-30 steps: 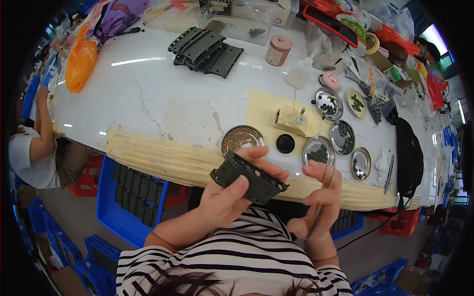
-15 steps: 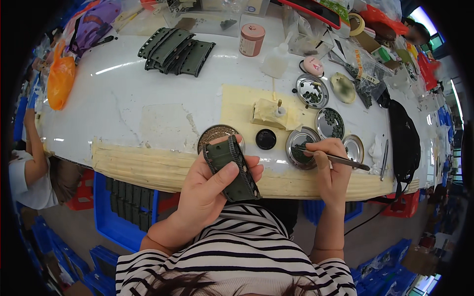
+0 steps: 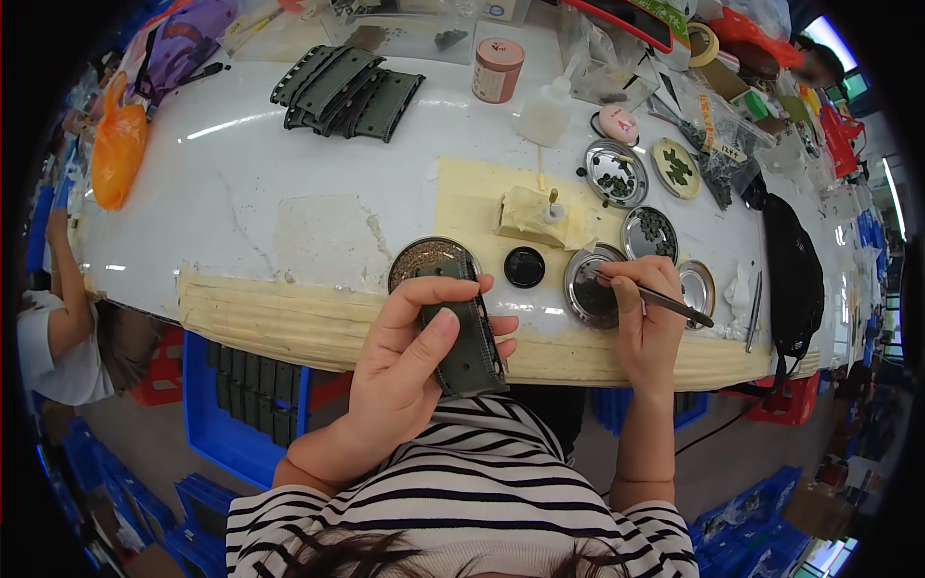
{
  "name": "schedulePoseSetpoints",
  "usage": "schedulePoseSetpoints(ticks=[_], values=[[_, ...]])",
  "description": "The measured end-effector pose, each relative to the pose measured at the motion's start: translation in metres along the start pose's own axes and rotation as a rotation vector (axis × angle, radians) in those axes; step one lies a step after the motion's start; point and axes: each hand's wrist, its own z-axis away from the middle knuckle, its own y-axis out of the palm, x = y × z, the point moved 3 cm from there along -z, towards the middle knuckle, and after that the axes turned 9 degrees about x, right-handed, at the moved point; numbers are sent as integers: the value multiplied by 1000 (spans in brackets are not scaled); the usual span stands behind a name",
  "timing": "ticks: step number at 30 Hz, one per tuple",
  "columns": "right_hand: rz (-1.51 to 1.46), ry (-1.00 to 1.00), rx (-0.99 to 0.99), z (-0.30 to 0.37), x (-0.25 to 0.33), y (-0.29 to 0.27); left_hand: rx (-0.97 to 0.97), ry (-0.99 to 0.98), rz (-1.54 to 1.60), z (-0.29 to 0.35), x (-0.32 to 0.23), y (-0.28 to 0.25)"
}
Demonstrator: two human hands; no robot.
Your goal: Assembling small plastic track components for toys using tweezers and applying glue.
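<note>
- Your left hand [image 3: 397,371] grasps the dark green part [image 3: 464,352] at the taped table edge [image 3: 279,313].
- Your right hand [image 3: 647,328] pinches the tweezers [image 3: 676,306], their tips over a metal dish [image 3: 571,300].
- Left of these, white tabletop [image 3: 217,183] runs back to the stacked panels [image 3: 332,89].
- The pink jar [image 3: 496,79] bears printing.

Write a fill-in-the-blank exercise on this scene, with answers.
The right hand grips a pair of ____.
The left hand holds a long part coloured dark ____.
The pink canister stands to the ____ of the stacked parts.
The person's shirt has black-and-white ____.

Missing words: tweezers; green; right; stripes.
</note>
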Motion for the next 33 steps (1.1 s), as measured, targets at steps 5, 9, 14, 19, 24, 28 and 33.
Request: schedulePoseSetpoints(ticks=[5, 9, 14, 19, 24, 28, 33], values=[[-65, 79, -62, -1, 0, 1, 7, -36, -65, -1, 2, 0], [-35, 59, -46, -4, 1, 2, -5, -48, -114, -1, 2, -1], [-32, 52, -31, -5, -1, 3, -12, -65, -112, -3, 2, 1], [-379, 114, -44, 0, 8, -1, 25, -146, -105, -4, 4, 2], [-716, -109, 129, -3, 49, -3, 139, -258, -42, -11, 14, 9], [-805, -89, 211, -9, 57, 7, 176, -320, 149, -14, 23, 8], [-881, 20, 247, -10, 57, 14, 181, -354, 211, -14, 21, 8]])
